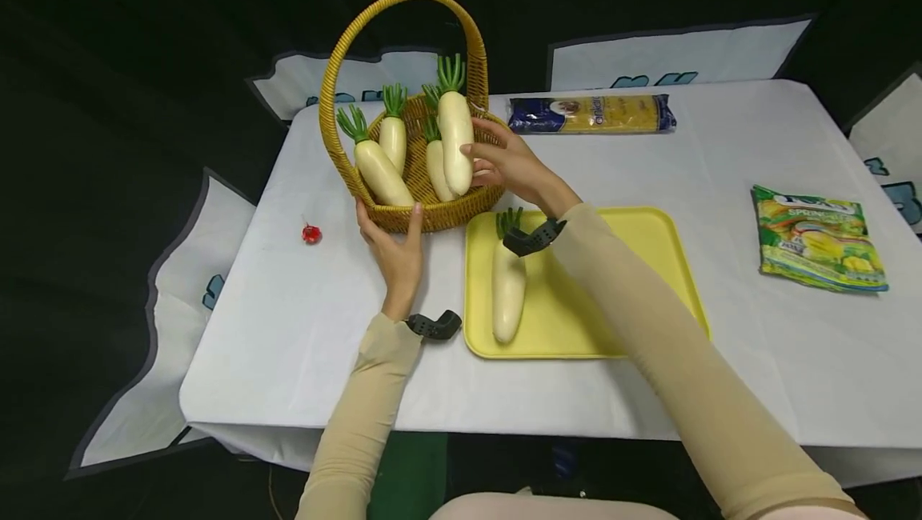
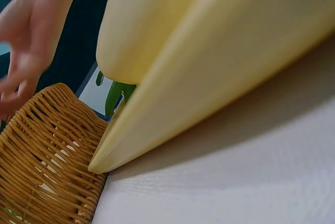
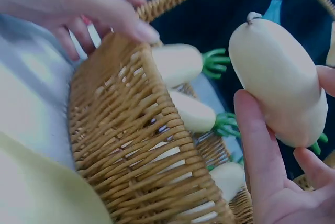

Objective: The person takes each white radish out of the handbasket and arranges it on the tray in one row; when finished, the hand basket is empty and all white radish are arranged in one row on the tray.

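Note:
My right hand [image 1: 507,160] holds a white radish [image 1: 455,132] with green leaf stalks between thumb and fingers, over the right side of a wicker basket [image 1: 439,218]. In the right wrist view, the held radish [image 3: 277,77] points its root tip at the camera. Several more radishes, such as the one at the front left [image 1: 382,174], lean inside the basket with their stalks up. My left hand [image 1: 396,260] grips the basket's front left rim, its thumb at the edge. Another radish [image 1: 508,296] lies on a yellow tray [image 1: 569,320], partly under my right wrist.
Behind the tray lies a pack of pasta [image 1: 591,114]. A green packet [image 1: 821,240] rests at the right of the white-covered table [image 1: 749,360]. Left of the basket is a small red object [image 1: 311,234]. The basket's tall handle [image 1: 338,64] arches over its contents.

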The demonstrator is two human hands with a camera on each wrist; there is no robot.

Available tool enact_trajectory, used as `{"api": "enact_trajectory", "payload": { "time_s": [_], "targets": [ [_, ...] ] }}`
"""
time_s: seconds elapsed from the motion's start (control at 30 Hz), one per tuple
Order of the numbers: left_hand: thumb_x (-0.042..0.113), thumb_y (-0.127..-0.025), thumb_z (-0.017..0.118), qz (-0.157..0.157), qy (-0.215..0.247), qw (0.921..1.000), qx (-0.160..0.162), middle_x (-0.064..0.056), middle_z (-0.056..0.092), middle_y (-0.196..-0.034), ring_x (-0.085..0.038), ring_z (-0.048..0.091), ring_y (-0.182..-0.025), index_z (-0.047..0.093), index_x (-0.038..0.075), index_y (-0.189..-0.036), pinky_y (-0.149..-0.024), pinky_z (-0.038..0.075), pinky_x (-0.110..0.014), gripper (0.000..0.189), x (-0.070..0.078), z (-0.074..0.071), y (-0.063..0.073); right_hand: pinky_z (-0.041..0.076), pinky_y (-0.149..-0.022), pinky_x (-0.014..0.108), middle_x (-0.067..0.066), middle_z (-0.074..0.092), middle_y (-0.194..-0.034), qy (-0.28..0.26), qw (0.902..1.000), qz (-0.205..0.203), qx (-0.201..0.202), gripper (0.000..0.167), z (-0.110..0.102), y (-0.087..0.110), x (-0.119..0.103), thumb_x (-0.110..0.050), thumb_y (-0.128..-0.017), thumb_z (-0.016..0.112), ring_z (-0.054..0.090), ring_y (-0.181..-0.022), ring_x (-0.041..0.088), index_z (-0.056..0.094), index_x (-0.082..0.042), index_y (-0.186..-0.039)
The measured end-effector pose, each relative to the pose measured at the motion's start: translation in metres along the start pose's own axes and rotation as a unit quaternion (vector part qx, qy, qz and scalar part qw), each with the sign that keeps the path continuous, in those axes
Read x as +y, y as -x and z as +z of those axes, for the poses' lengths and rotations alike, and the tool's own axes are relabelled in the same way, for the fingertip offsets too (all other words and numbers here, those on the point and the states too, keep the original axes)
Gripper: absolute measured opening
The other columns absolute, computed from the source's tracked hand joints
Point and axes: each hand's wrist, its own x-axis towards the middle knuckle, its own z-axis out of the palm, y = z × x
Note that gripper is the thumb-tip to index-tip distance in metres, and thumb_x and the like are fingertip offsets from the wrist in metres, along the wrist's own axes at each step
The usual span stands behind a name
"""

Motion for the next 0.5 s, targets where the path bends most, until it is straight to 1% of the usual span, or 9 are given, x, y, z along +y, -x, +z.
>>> {"api": "enact_trajectory", "payload": {
  "time_s": [0.1, 0.17, 0.23, 0.3, 0.37, 0.5],
  "targets": [
    [0.05, -0.08, 0.062, 0.004, -0.007, 1.0, 0.003, -0.004, 0.012, -0.151, -0.015, 0.014, -0.139, 0.006, 0.016, -0.145, -0.113, 0.014, -0.036, 0.092, 0.0, -0.001, -0.001, 0.053, -0.074, 0.032, 0.017, 0.048, -0.126, -0.017, 0.9998, -0.006, -0.009, 0.062, -0.004, 0.021, -0.001, -0.016, -0.088, 0.056, 0.062, -0.087, 0.017, 0.026, -0.027, -0.142],
    [0.05, -0.08, 0.061, 0.005, -0.008, 0.9999, 0.003, -0.003, 0.012, -0.151, -0.014, 0.013, -0.139, 0.006, 0.016, -0.145, -0.113, 0.014, -0.035, 0.092, 0.0, -0.001, -0.002, 0.053, -0.071, 0.029, 0.019, 0.044, -0.131, -0.021, 0.9996, -0.007, -0.019, 0.063, -0.007, 0.037, -0.001, -0.013, -0.089, 0.054, 0.062, -0.091, 0.015, 0.024, -0.025, -0.143],
    [0.05, -0.08, 0.061, 0.004, -0.008, 1.0, 0.001, -0.003, 0.011, -0.152, -0.012, 0.013, -0.139, 0.006, 0.017, -0.146, -0.113, 0.013, -0.033, 0.092, 0.0, -0.001, -0.002, 0.052, -0.07, 0.027, 0.021, 0.041, -0.135, -0.018, 0.9995, -0.007, -0.026, 0.063, -0.011, 0.055, 0.0, -0.011, -0.089, 0.053, 0.061, -0.094, 0.013, 0.023, -0.023, -0.144],
    [0.05, -0.08, 0.061, 0.001, -0.008, 1.0, -0.002, -0.001, 0.011, -0.152, -0.011, 0.012, -0.139, 0.005, 0.017, -0.146, -0.113, 0.013, -0.032, 0.092, 0.0, 0.0, -0.002, 0.052, -0.07, 0.028, 0.021, 0.041, -0.135, -0.008, 0.9995, -0.008, -0.031, 0.063, -0.016, 0.072, 0.003, -0.01, -0.09, 0.052, 0.06, -0.095, 0.012, 0.022, -0.022, -0.144],
    [0.051, -0.08, 0.061, -0.002, -0.007, 1.0, -0.005, 0.0, 0.01, -0.152, -0.01, 0.012, -0.139, 0.005, 0.018, -0.146, -0.113, 0.012, -0.032, 0.092, 0.0, 0.001, -0.001, 0.052, -0.071, 0.029, 0.017, 0.046, -0.131, 0.003, 0.9995, -0.008, -0.031, 0.063, -0.023, 0.088, 0.007, -0.011, -0.09, 0.053, 0.06, -0.096, 0.011, 0.023, -0.021, -0.144],
    [0.051, -0.08, 0.06, -0.005, -0.007, 0.9999, -0.008, 0.001, 0.01, -0.152, -0.009, 0.011, -0.138, 0.004, 0.019, -0.146, -0.113, 0.012, -0.032, 0.092, 0.0, 0.002, 0.0, 0.053, -0.074, 0.032, 0.005, 0.055, -0.114, 0.044, 0.9987, 0.009, -0.025, 0.065, -0.035, 0.117, 0.019, -0.013, -0.089, 0.056, 0.06, -0.095, 0.011, 0.022, -0.019, -0.144]
  ]
}}
